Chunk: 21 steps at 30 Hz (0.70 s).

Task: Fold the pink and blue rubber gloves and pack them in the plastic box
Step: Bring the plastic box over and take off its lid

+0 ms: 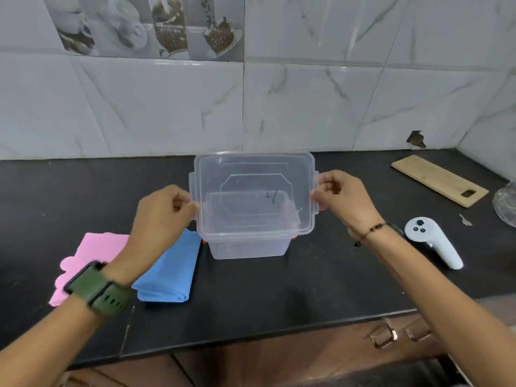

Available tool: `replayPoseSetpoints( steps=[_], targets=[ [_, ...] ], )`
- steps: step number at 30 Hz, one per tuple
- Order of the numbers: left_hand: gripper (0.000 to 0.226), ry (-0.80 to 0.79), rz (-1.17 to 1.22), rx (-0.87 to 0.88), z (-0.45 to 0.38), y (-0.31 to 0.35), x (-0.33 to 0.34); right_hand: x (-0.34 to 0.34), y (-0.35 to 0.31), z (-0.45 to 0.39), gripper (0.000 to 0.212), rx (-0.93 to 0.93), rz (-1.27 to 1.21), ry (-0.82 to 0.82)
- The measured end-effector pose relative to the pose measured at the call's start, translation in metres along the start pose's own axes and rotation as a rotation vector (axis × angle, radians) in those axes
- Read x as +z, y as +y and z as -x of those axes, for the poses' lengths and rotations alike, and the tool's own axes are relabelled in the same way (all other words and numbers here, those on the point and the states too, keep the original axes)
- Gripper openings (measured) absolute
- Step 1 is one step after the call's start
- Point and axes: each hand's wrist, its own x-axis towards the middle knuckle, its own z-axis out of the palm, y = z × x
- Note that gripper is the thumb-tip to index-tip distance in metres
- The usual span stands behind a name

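Note:
A clear plastic box [248,248] stands on the black counter in the middle. Its clear lid [254,174] is held tilted above it, far edge raised. My left hand [160,216] grips the lid's left clip and my right hand [342,196] grips its right clip. The blue glove [170,272] lies folded flat on the counter just left of the box, partly under my left wrist. The pink glove [92,256] lies flat further left, its fingers pointing toward the left, partly hidden by my left forearm. The box looks to have nothing in it.
A white handheld controller [431,240] lies right of the box. A wooden cutting board [438,178] lies at the back right, beside a glass item [505,205] at the right edge. The tiled wall stands behind; the counter's front edge [251,340] runs above cabinet doors.

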Motion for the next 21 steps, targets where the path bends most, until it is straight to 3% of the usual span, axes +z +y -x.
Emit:
replayPoseSetpoints(
  steps=[3,6,7,8,10,12,16,19,21],
  targets=[
    [0.012,0.071,0.085,0.149,0.048,-0.019,0.000,-0.012,0.013,0.040,0.018,-0.223,0.204,0.010],
    [0.011,0.014,0.058,0.302,0.081,-0.049,0.011,-0.011,0.040,0.073,0.012,-0.500,0.357,0.000],
    [0.024,-0.015,0.019,0.375,0.088,-0.058,0.014,-0.011,0.051,0.079,0.009,-0.598,0.410,-0.027],
    [0.037,-0.046,-0.020,0.469,0.092,-0.067,0.017,-0.011,0.062,0.085,0.011,-0.694,0.486,-0.061],
    [0.042,-0.067,-0.113,0.670,0.092,-0.082,0.021,-0.013,0.084,0.092,0.030,-0.868,0.671,-0.154],
    [0.037,-0.051,-0.233,0.877,0.087,-0.093,0.026,-0.014,0.102,0.094,0.049,-0.975,0.803,-0.242],
    [0.011,-0.166,-0.492,1.156,0.075,-0.096,0.029,-0.013,0.120,0.091,0.045,-1.149,0.958,-0.359],
    [0.037,-0.335,-0.644,1.269,0.066,-0.096,0.033,-0.011,0.128,0.083,0.047,-1.248,0.997,-0.405],
    [0.040,-0.392,-0.735,1.279,0.061,-0.093,0.039,-0.009,0.132,0.079,0.040,-1.263,1.024,-0.419]
  ],
)
